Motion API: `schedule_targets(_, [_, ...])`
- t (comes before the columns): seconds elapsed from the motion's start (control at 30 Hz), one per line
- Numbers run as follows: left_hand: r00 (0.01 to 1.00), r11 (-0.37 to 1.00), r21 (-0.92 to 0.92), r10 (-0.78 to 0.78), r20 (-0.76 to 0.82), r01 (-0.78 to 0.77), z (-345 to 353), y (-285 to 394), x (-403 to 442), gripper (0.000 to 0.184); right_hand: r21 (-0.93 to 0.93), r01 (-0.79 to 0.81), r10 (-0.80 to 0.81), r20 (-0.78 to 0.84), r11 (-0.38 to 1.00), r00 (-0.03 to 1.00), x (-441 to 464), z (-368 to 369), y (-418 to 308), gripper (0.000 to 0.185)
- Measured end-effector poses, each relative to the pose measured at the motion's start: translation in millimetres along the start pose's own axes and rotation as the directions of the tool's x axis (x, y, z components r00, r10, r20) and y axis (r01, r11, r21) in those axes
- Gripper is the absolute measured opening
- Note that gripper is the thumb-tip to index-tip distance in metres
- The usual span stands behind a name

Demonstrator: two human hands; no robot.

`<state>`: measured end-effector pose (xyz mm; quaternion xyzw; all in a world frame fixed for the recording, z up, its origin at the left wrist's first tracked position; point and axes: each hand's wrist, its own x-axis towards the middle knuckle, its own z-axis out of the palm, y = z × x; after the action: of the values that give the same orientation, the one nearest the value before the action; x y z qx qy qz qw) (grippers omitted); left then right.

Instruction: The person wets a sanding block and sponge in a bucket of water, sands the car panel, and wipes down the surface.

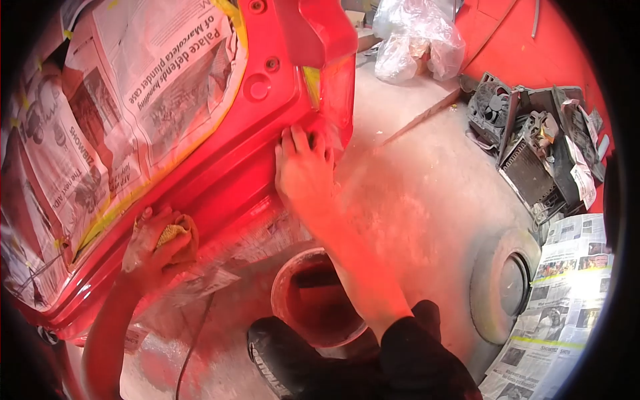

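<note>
My left hand is closed on a crumpled yellow-brown cloth, held against the lower edge of a red painted vehicle panel. The panel looks wet and glossy. My right hand rests on the same panel farther right, near its corner. Its fingers are slightly bent and apart, with the tips on the red surface; whether anything thin lies under them is hidden. Newspaper edged with yellow masking tape covers the opening above. Below my hands stands a round bucket with dark reddish contents, partly behind my right forearm.
A wheel stands on the stained floor at right, beside newspaper-covered bodywork. Farther back are dusty dark parts with a fan and clear plastic wrapping. A thin cable crosses the floor.
</note>
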<state>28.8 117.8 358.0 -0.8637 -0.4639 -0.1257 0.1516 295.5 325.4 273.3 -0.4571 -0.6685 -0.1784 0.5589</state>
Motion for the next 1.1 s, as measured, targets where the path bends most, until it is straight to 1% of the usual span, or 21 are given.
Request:
schedule_targets(0.03, [1.0, 1.0, 0.004, -0.004, 0.006, 0.004, 0.7, 1.0, -0.4, 0.059, 0.029, 0.045, -0.044, -0.025, 0.999, 0.999, 3.3, -5.5, 8.9, 0.022])
schedule_targets(0.1, [1.0, 1.0, 0.01, -0.01, 0.015, 0.01, 2.1, 1.4, 0.0, 0.059, 0.027, -0.068, 0.062, 0.167, 0.997, 0.984, 25.1, -6.4, 26.3, 0.023])
schedule_targets(0.13, [1.0, 1.0, 0.013, -0.016, 0.016, 0.015, 2.7, 2.6, -1.2, 0.059, 0.018, -0.125, 0.115, 0.265, 0.992, 0.957, 33.6, -3.8, 31.5, 0.024])
schedule_targets(0.17, [1.0, 1.0, 0.016, -0.021, 0.011, 0.021, 2.6, 3.6, -1.8, 0.059, 0.022, -0.171, 0.159, 0.27, 0.985, 0.95, 36.5, 1.1, 32.7, 0.024])
schedule_targets(0.27, [0.999, 1.0, 0.022, 0.003, 0.039, -0.003, 1.2, 0.4, -2.5, 0.059, -0.003, -0.006, 0.006, 0.089, 1.0, 0.996, 16.3, -1.5, 20.0, 0.024])
schedule_targets(0.33, [1.0, 1.0, 0.028, 0.005, 0.023, -0.006, 2.2, 0.3, -1.1, 0.059, 0.058, 0.033, -0.036, 0.064, 0.998, 0.997, 21.7, 1.2, 29.6, 0.025])
schedule_targets(0.37, [0.999, 1.0, 0.023, 0.005, 0.032, -0.006, 1.9, 1.7, -2.9, 0.059, 0.089, 0.039, -0.045, 0.064, 0.995, 0.997, 18.7, 0.0, 33.0, 0.026])
schedule_targets(0.47, [0.999, 0.999, 0.044, -0.02, 0.029, 0.018, 1.1, 4.6, -1.4, 0.058, 0.071, -0.141, 0.12, 0.249, 0.987, 0.961, 37.1, 2.2, 40.3, 0.028])
schedule_targets(0.53, [1.0, 1.0, 0.019, -0.015, 0.02, 0.014, 2.1, 5.5, -4.0, 0.057, 0.08, -0.141, 0.122, 0.212, 0.987, 0.97, 23.7, -2.5, 41.9, 0.029])
schedule_targets(0.57, [1.0, 1.0, 0.013, -0.009, 0.008, 0.009, 1.9, 2.8, -2.9, 0.057, 0.087, -0.138, 0.12, 0.184, 0.987, 0.976, 22.4, -0.7, 43.3, 0.029])
schedule_targets(0.63, [1.0, 1.0, 0.015, -0.018, 0.003, 0.018, 1.6, 2.9, -0.9, 0.056, 0.129, -0.085, 0.059, 0.195, 0.988, 0.979, 31.4, 9.9, 50.1, 0.029])
schedule_targets(0.7, [1.0, 1.0, 0.012, -0.016, 0.019, 0.016, 2.0, 4.5, 0.0, 0.055, 0.168, -0.067, 0.033, 0.198, 0.984, 0.98, 26.7, 9.5, 56.6, 0.029])
schedule_targets(0.77, [1.0, 0.999, 0.026, -0.023, 0.014, 0.022, 1.7, 5.2, -0.9, 0.055, 0.221, -0.038, 0.0, 0.17, 0.974, 0.985, 27.9, 6.1, 59.4, 0.027])
schedule_targets(0.87, [1.0, 1.0, 0.021, -0.015, 0.01, 0.015, 2.2, 2.4, -3.0, 0.055, 0.306, 0.057, -0.091, 0.098, 0.95, 0.991, 26.8, 5.7, 69.7, 0.026])
schedule_targets(0.97, [0.999, 1.0, 0.009, -0.018, 0.028, 0.018, 1.0, 3.6, -1.2, 0.055, 0.289, 0.001, -0.06, 0.194, 0.957, 0.979, 33.2, 2.9, 69.1, 0.026])
schedule_targets(1.07, [1.0, 0.999, 0.028, -0.017, 0.02, 0.016, -0.6, 6.6, 1.3, 0.055, 0.278, 0.012, -0.051, 0.134, 0.961, 0.99, 29.1, 7.3, 65.3, 0.025])
schedule_targets(1.1, [1.0, 0.999, 0.033, -0.014, 0.017, 0.013, -0.6, 6.1, 0.3, 0.055, 0.225, 0.092, -0.135, 0.182, 0.97, 0.974, 25.1, -0.2, 53.9, 0.024])
